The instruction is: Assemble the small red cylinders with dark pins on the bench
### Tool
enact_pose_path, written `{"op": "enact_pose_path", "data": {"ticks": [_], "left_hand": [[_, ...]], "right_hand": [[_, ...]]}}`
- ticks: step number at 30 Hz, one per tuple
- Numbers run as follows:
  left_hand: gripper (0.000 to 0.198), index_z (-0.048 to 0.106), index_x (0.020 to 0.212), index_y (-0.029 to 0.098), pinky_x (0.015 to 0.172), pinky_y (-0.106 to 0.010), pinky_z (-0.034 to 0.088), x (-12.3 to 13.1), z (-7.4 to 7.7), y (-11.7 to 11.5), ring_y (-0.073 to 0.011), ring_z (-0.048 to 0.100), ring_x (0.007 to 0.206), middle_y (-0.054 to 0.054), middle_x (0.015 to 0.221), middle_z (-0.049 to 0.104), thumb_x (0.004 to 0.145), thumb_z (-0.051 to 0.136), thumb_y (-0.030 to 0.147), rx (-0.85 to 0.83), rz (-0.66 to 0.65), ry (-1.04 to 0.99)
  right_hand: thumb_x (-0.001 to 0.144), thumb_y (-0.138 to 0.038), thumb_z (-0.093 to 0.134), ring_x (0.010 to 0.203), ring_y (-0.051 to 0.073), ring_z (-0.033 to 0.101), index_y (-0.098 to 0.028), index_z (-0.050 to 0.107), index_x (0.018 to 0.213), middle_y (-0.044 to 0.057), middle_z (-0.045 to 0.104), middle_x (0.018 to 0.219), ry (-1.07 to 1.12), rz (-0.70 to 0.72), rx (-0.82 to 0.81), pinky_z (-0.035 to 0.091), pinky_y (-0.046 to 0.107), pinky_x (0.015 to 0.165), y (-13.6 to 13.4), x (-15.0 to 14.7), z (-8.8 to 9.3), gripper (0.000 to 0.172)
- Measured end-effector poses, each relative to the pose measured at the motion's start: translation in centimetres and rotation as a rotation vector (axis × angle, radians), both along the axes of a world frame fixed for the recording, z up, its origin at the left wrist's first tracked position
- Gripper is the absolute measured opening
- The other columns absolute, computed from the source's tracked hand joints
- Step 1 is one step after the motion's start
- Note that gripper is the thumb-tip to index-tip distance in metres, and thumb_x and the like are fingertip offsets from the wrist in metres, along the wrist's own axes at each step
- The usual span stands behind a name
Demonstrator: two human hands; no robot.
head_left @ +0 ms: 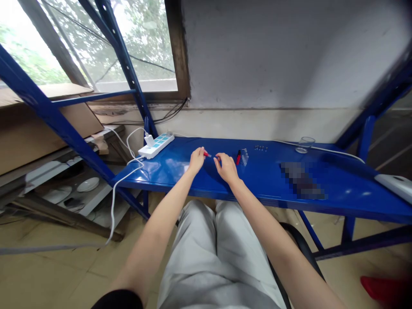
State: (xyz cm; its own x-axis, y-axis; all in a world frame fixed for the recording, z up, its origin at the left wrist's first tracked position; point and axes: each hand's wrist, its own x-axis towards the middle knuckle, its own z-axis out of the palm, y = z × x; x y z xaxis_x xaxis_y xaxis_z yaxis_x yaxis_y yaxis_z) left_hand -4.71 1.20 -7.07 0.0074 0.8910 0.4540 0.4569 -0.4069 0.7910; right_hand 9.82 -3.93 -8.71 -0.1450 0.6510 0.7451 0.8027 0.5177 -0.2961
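Observation:
Pinched in the fingers of my left hand is a small red piece with a clear tip pointing right. My right hand is close to that tip, thumb and fingers drawn together; whatever they hold, if anything, is too small to make out. Both hands are just above the blue table. Right of my right hand lies a small red piece with a black end. Beside it is a cluster of small clear plastic pieces. Several tiny metallic bits lie in rows farther right.
A white power strip with a plug and cables occupies the table's left end. Toward the right are a clear glass, a pixelated dark object and a white device. Blue metal posts rise at the left.

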Motion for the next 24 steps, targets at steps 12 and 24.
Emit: {"op": "enact_pose_path", "data": {"ticks": [12,24], "left_hand": [[0.041,0.052,0.07,0.015,0.041,-0.019,0.029,3.1,-2.4,-2.1,-0.0047,0.037,0.04,0.004,0.05,0.043,0.085,0.039,0.051,-0.135,-0.192,-0.555],[0.043,0.05,0.067,0.015,0.038,-0.018,0.026,2.7,-1.9,-2.6,-0.0039,0.035,0.037,0.004,0.048,0.04,0.084,0.038,0.053,-0.184,-0.121,-0.659]], "right_hand": [[0.094,-0.038,0.023,0.069,0.018,0.055,-0.018,0.054,0.082,0.007,0.063,0.075,-0.167,-0.143,-0.187,0.029,0.028,0.065,0.2,0.1,-0.2,0.039],[0.092,-0.031,0.031,0.082,0.017,0.058,-0.018,0.054,0.098,0.007,0.065,0.092,0.002,0.053,-0.149,0.032,0.027,0.071,-0.3,0.1,-0.2,0.027]]}}
